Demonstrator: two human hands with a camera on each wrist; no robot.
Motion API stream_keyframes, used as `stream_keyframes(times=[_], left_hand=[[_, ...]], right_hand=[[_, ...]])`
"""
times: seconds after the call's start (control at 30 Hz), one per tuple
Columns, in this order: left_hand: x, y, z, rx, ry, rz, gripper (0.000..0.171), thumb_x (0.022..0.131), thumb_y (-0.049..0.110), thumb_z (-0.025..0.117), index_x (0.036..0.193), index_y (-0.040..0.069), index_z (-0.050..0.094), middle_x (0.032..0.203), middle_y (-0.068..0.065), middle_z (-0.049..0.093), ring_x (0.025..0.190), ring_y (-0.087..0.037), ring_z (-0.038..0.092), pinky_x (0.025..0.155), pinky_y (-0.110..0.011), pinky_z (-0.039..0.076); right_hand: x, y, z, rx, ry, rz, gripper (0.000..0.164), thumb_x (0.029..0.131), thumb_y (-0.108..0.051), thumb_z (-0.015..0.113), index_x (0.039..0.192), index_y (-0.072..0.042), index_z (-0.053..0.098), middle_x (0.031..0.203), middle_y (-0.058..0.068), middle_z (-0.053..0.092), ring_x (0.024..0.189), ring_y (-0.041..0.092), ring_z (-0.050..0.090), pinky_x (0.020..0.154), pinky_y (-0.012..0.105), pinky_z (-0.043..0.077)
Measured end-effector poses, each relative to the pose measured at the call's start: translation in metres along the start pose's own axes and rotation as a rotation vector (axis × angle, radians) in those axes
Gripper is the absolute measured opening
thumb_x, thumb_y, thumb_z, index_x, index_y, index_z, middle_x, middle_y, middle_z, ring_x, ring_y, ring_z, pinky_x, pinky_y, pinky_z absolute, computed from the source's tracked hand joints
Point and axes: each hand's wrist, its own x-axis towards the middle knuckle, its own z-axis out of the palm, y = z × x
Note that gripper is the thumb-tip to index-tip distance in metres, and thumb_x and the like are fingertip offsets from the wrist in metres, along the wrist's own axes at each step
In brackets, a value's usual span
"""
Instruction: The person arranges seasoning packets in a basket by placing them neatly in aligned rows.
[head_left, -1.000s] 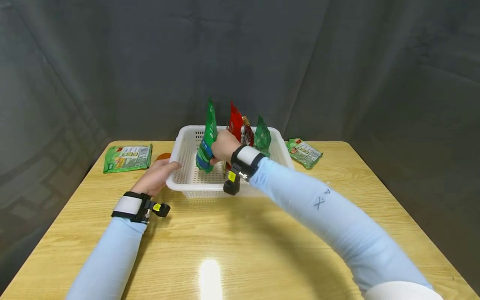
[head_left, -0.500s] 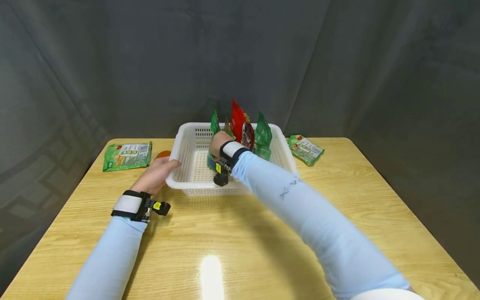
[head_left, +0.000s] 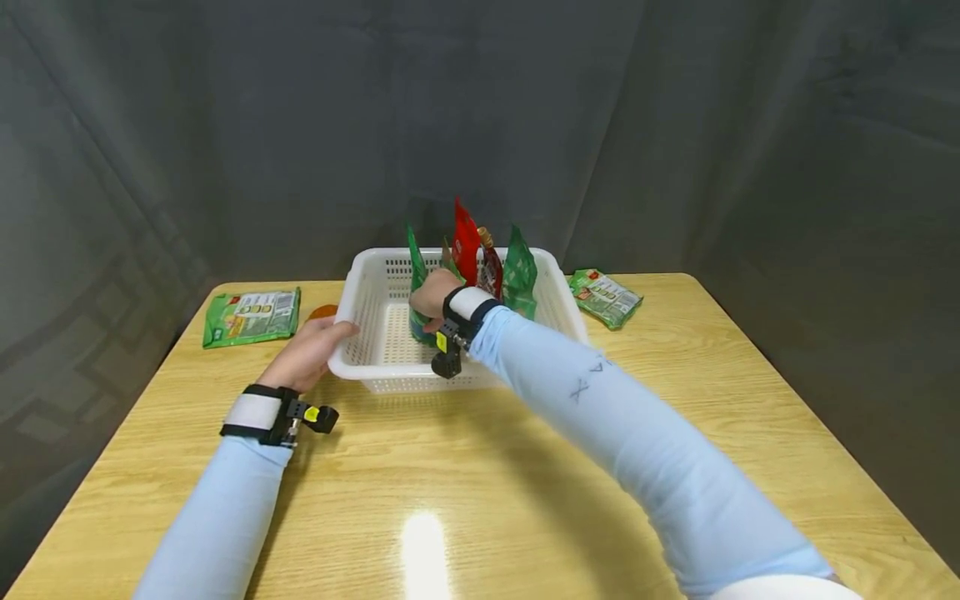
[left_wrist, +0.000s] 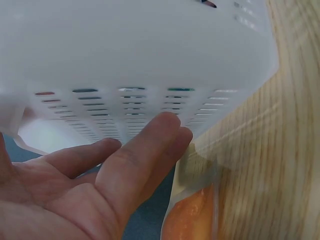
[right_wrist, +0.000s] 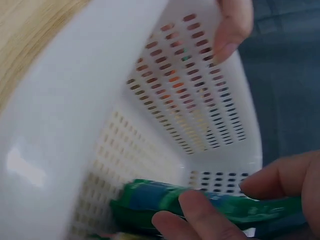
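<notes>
My left hand [head_left: 309,354] grips the left end of a white plastic basket [head_left: 352,367], its thumb over the rim. In the left wrist view its fingers [left_wrist: 142,150] lie against the slotted outer wall. Inside the basket, my right hand [head_left: 437,296] holds a green and blue packet [right_wrist: 150,197], thumb on one side and fingers on the other. That packet stands upright, its lower end near the basket floor. To its right stand a red packet [head_left: 465,242], a dark red bottle-shaped item [head_left: 491,267] and another green packet [head_left: 520,275].
A flat green packet [head_left: 251,318] lies on the wooden table [head_left: 360,500] left of the basket, another green packet [head_left: 606,298] to its right. An orange item [left_wrist: 192,215] in clear wrapping sits beside my left hand. Behind hangs a dark grey curtain [head_left: 480,125].
My right hand has lowered the green and blue packet into the basket, moved right beside the other packets, then shifted slightly back left. My left hand has stayed on the basket.
</notes>
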Motion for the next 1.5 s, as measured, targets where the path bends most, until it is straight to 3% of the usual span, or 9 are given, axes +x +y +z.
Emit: stream_keyframes(times=[0.07,0.2,0.43,0.5,0.67,0.87,1.03,1.23,1.5], left_hand=[[0.000,-0.001,-0.001,0.000,0.001,-0.001,0.058,0.103,0.020,0.043,0.151,-0.008,0.027,0.141,-0.034,0.043,0.117,-0.041,0.053,0.080,-0.033,0.055],[0.000,-0.001,-0.002,0.013,0.002,0.005,0.058,0.104,0.021,0.043,0.152,-0.007,0.026,0.141,-0.034,0.043,0.116,-0.041,0.053,0.081,-0.034,0.055],[-0.001,-0.002,-0.004,-0.009,0.005,0.006,0.058,0.103,0.020,0.043,0.152,-0.007,0.025,0.142,-0.034,0.042,0.119,-0.043,0.051,0.082,-0.035,0.054],[-0.001,-0.002,-0.005,-0.013,0.009,0.006,0.058,0.103,0.020,0.043,0.152,-0.007,0.026,0.142,-0.034,0.042,0.120,-0.043,0.051,0.081,-0.034,0.055],[-0.002,-0.004,-0.009,0.010,0.020,0.002,0.058,0.103,0.021,0.043,0.151,-0.009,0.028,0.140,-0.035,0.044,0.115,-0.040,0.055,0.079,-0.032,0.055],[-0.005,-0.006,-0.014,0.025,0.014,-0.011,0.058,0.104,0.023,0.042,0.149,-0.012,0.029,0.138,-0.036,0.045,0.110,-0.037,0.058,0.077,-0.031,0.056],[-0.010,-0.009,-0.019,0.035,0.013,-0.011,0.059,0.105,0.025,0.041,0.149,-0.012,0.029,0.136,-0.036,0.047,0.107,-0.035,0.060,0.076,-0.031,0.056],[-0.014,-0.009,-0.023,0.036,0.027,-0.020,0.059,0.105,0.027,0.042,0.150,-0.010,0.030,0.136,-0.036,0.047,0.104,-0.031,0.061,0.076,-0.031,0.056],[-0.018,-0.009,-0.025,0.034,0.033,-0.024,0.058,0.104,0.025,0.043,0.148,-0.010,0.032,0.134,-0.036,0.048,0.100,-0.028,0.063,0.075,-0.032,0.056]], right_hand=[[-0.033,-0.013,-0.010,-0.042,0.001,-0.007,0.026,0.099,-0.017,0.055,0.117,0.002,0.057,0.114,0.013,0.060,0.081,0.025,0.069,0.056,0.025,0.055],[-0.045,-0.020,-0.026,-0.091,0.014,-0.085,0.023,0.096,-0.020,0.060,0.102,0.002,0.063,0.097,0.013,0.064,0.074,0.024,0.071,0.062,0.030,0.058],[-0.073,-0.032,-0.075,0.022,0.039,-0.245,0.058,0.099,-0.018,0.058,0.151,-0.002,0.037,0.142,0.014,0.052,0.063,0.018,0.063,0.075,0.030,0.058],[-0.080,-0.032,-0.093,0.079,0.044,-0.275,0.055,0.099,-0.014,0.056,0.151,-0.005,0.040,0.135,0.012,0.056,0.061,0.017,0.056,0.072,0.027,0.057],[-0.101,-0.017,-0.137,-0.041,0.157,-0.339,0.049,0.099,-0.012,0.050,0.148,-0.014,0.048,0.101,0.011,0.062,0.077,0.020,0.057,0.063,0.026,0.047],[-0.108,0.026,-0.170,-0.215,0.319,-0.365,0.050,0.100,-0.020,0.049,0.150,-0.017,0.046,0.136,0.010,0.056,0.104,0.022,0.059,0.067,0.032,0.045],[-0.098,0.072,-0.175,-0.093,0.351,-0.310,0.049,0.102,-0.025,0.051,0.150,-0.015,0.045,0.111,0.014,0.062,0.099,0.025,0.060,0.087,0.039,0.052],[-0.083,0.129,-0.161,0.054,0.337,-0.279,0.052,0.103,-0.029,0.052,0.151,-0.010,0.043,0.135,0.019,0.055,0.111,0.030,0.060,0.087,0.038,0.055],[-0.063,0.187,-0.124,0.192,0.198,-0.239,0.062,0.104,-0.038,0.048,0.152,0.000,0.034,0.140,0.026,0.051,0.118,0.040,0.058,0.093,0.047,0.052]])
